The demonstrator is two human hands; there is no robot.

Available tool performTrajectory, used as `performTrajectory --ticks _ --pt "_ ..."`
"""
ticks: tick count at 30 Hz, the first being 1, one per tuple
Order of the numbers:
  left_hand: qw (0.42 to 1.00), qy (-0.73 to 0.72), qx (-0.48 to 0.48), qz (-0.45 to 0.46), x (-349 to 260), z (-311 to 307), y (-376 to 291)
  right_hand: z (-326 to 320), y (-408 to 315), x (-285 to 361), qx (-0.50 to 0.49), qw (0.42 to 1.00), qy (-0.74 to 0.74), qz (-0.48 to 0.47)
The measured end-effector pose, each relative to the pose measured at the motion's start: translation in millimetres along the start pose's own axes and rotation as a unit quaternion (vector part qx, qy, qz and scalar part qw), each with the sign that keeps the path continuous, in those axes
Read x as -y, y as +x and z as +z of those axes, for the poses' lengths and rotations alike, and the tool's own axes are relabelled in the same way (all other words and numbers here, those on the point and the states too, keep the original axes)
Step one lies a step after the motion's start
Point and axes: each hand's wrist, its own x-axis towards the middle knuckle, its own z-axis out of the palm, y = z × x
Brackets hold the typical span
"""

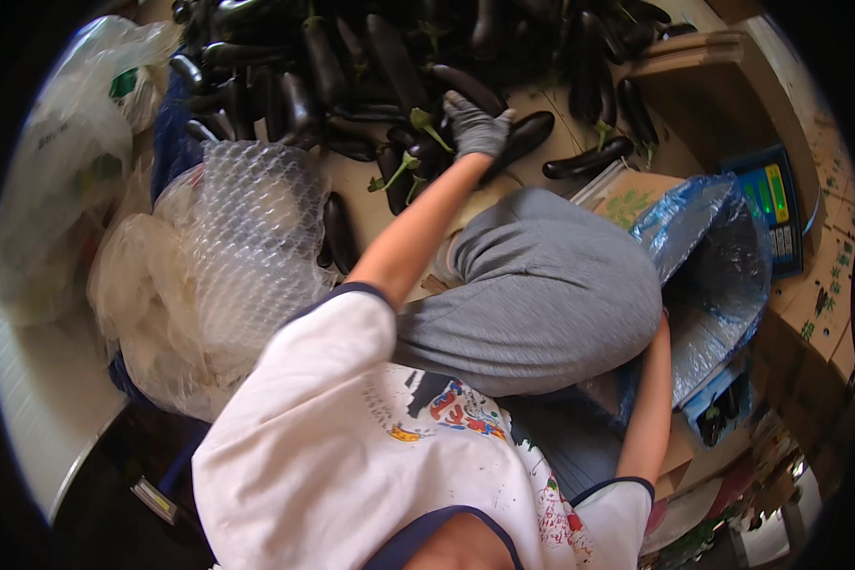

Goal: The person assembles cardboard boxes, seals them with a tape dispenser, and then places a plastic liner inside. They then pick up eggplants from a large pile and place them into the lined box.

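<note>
My left hand [479,128], in a grey knit glove, reaches to the near edge of a large heap of dark eggplants [328,64]. Its fingers and thumb are closed against one glossy eggplant [468,85]. Another eggplant [527,139] lies just right of the hand, and several with green stems lie left of it. My right forearm runs up beside my grey-trousered knee to an open, blue plastic-lined box [716,285]; the right hand itself is hidden behind the knee and the liner.
Bubble wrap [256,235] and crumpled clear plastic bags [149,299] lie at the left. Folded cardboard [727,92] stands at the upper right, near a blue device with a lit green display [766,192]. A loose eggplant [340,231] rests by the bubble wrap.
</note>
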Motion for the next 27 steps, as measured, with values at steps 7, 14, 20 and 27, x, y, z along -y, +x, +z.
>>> performTrajectory --ticks 7,14,20,27 --pt "0.971 -0.176 0.025 -0.163 -47 -19 -3 -23 39 -22 0.043 0.998 0.052 -0.013" --pt "0.932 -0.282 0.172 0.147 64 -160 -68 -41 30 -1 0.071 0.991 0.111 -0.037" --pt "0.955 0.191 0.065 0.217 140 -210 -52 -25 -13 39 -0.001 0.819 -0.547 -0.172" --pt "0.921 0.322 -0.140 0.171 221 -248 -28 -7 -63 77 0.035 0.690 -0.699 -0.186"
